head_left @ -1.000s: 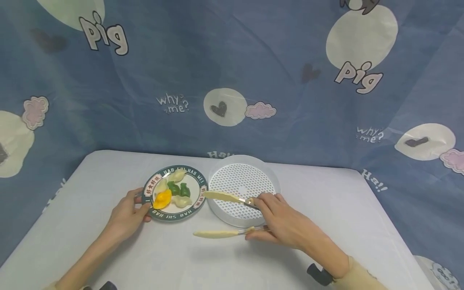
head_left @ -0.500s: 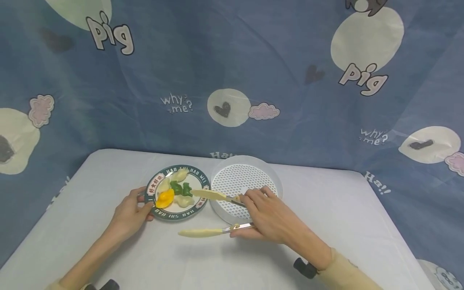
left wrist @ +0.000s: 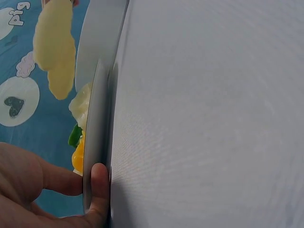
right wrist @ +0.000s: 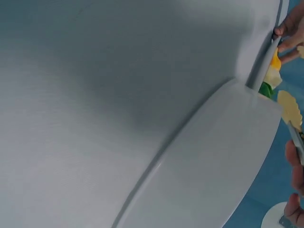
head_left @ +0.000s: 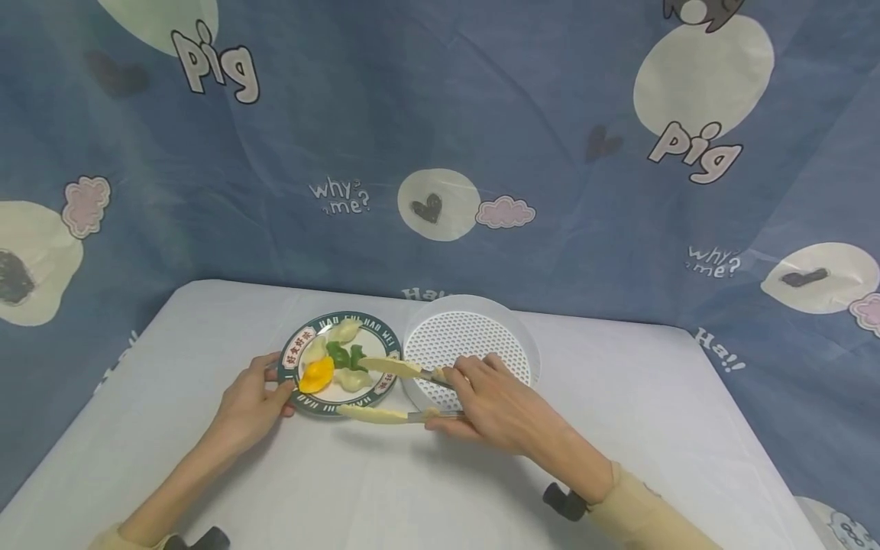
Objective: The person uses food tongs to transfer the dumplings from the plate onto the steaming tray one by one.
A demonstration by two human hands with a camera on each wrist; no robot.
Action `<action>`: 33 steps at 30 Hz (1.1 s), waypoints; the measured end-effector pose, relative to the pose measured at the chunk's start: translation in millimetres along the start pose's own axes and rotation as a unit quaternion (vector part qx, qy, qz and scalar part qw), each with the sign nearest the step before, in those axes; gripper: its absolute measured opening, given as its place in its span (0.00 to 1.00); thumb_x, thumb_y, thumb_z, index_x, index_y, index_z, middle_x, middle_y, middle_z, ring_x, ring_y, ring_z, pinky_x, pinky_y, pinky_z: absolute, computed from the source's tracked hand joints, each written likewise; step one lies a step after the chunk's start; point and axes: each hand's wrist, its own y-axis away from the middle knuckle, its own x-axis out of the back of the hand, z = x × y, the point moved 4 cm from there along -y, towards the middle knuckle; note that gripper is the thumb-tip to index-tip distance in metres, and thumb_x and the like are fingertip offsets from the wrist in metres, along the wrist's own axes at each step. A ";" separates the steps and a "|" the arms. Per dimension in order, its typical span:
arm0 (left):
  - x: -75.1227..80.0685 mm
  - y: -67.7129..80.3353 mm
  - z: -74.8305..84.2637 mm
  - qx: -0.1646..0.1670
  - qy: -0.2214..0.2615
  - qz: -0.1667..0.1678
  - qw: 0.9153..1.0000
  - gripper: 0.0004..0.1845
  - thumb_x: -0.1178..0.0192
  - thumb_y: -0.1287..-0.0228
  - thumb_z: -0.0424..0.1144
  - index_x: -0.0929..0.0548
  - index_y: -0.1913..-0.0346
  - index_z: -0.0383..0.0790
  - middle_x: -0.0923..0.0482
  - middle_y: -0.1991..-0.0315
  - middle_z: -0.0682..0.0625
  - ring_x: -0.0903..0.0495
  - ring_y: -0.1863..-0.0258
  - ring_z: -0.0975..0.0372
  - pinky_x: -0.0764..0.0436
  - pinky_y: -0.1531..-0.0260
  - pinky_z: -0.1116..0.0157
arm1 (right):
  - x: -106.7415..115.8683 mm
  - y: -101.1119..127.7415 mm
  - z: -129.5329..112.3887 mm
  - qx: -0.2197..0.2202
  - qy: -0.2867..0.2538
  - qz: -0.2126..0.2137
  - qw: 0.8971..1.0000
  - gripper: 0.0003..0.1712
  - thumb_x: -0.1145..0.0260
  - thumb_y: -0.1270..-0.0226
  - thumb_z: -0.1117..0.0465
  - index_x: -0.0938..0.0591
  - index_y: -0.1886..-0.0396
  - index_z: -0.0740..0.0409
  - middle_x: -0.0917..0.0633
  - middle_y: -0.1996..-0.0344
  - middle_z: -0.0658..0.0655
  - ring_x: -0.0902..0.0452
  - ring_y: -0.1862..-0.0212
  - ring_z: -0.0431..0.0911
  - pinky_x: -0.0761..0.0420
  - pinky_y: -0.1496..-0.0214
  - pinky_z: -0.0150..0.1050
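- Head view: the left hand [head_left: 249, 405] grips the plate [head_left: 392, 344] between its fingers, toward the bench's [head_left: 605, 382] far-left corner; all visible dumplings [head_left: 316, 376] lie on it.
- The right hand's [head_left: 498, 406] fingers hold tongs [head_left: 389, 367], spread wide, pinching no dumpling yet.
- Picking seems unstarted; a tray [head_left: 450, 336] sits beside.

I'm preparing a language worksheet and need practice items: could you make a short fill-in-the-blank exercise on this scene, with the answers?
1. In the head view, the plate lies to the ____ of the perforated tray.
2. On the plate there are ____ green dumplings.
3. The left hand grips the ____'s rim.
4. The tongs are held by the ____ of the person's two hands that is not at the plate's rim, namely the ____-free answer: right.

Missing words: left; two; plate; right.
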 end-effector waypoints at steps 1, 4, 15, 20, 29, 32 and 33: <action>0.1 0.0 0.1 -0.001 0.000 0.001 1.000 0.38 0.46 0.18 0.36 0.50 0.19 0.17 0.25 0.35 0.22 0.12 0.66 0.62 0.19 0.63 0.63 | -0.1 -1.6 -0.8 0.000 0.005 -0.002 1.000 0.36 0.36 0.27 0.28 0.18 0.38 0.51 0.21 0.62 0.46 0.27 0.62 0.41 0.28 0.55 0.38; 0.0 -0.3 -0.3 -0.002 0.001 0.000 1.000 0.38 0.46 0.19 0.36 0.50 0.19 0.17 0.25 0.35 0.22 0.12 0.66 0.62 0.18 0.62 0.64 | -0.4 -6.2 -2.8 0.001 0.025 -0.002 1.000 0.38 0.36 0.28 0.26 0.17 0.38 0.51 0.20 0.63 0.46 0.26 0.63 0.42 0.28 0.57 0.38; -0.2 0.2 -1.6 -0.003 0.008 -0.003 1.000 0.38 0.46 0.18 0.36 0.50 0.19 0.17 0.24 0.35 0.22 0.12 0.67 0.63 0.20 0.65 0.65 | -1.7 -20.3 -4.2 0.014 0.062 0.017 0.998 0.36 0.37 0.29 0.25 0.15 0.45 0.51 0.19 0.66 0.46 0.25 0.67 0.42 0.31 0.61 0.39; -0.6 0.3 -1.6 -0.003 0.008 0.001 1.000 0.38 0.46 0.19 0.35 0.49 0.19 0.17 0.24 0.36 0.23 0.12 0.67 0.63 0.20 0.65 0.65 | -4.0 -24.2 -5.9 0.025 0.073 0.009 0.997 0.34 0.38 0.28 0.25 0.15 0.51 0.49 0.20 0.68 0.45 0.25 0.68 0.41 0.31 0.62 0.39; -0.7 0.1 -2.1 -0.006 0.007 0.000 1.000 0.38 0.46 0.19 0.36 0.49 0.19 0.17 0.24 0.36 0.23 0.12 0.67 0.62 0.20 0.65 0.65 | -11.8 -28.7 -10.4 0.023 0.081 0.019 0.996 0.33 0.36 0.30 0.25 0.15 0.55 0.49 0.19 0.69 0.44 0.27 0.70 0.40 0.31 0.64 0.37; -0.8 0.4 -1.9 -0.008 0.008 0.001 1.000 0.38 0.46 0.19 0.36 0.49 0.19 0.17 0.23 0.36 0.23 0.12 0.67 0.62 0.20 0.66 0.65 | -15.0 -29.8 -13.6 0.023 0.087 0.029 0.995 0.32 0.36 0.30 0.25 0.15 0.57 0.48 0.20 0.70 0.43 0.29 0.71 0.40 0.34 0.65 0.37; -1.1 0.6 -1.5 -0.008 0.009 0.001 1.000 0.38 0.46 0.19 0.36 0.49 0.19 0.18 0.24 0.36 0.23 0.12 0.67 0.62 0.21 0.66 0.65 | -16.4 -29.9 -14.5 0.023 0.090 0.032 0.995 0.32 0.37 0.30 0.25 0.16 0.58 0.48 0.21 0.71 0.43 0.30 0.72 0.40 0.35 0.64 0.37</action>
